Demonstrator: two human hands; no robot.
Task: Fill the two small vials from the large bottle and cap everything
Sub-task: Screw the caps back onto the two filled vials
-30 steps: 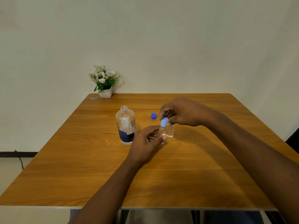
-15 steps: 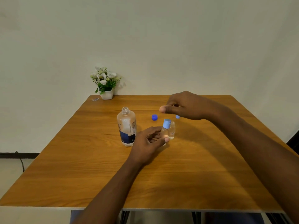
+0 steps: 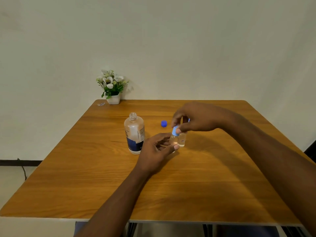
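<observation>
Head cam view, left to right: potted flowers (image 3: 112, 88) sit at the far corner of the bench (image 3: 85, 177). Next is the large bottle (image 3: 134, 134), upright, no cap on it. A dark blue cap (image 3: 164, 123) lies loose behind. Left hand (image 3: 157, 151) is wrapped around one small vial (image 3: 174, 140), steadying it on the bench, while the right hand (image 3: 193, 119) pinches its light blue cap (image 3: 175, 131) from above. Second vial (image 3: 182, 140) stands just beside it, uncapped I think, top's hidden by the fingers.
</observation>
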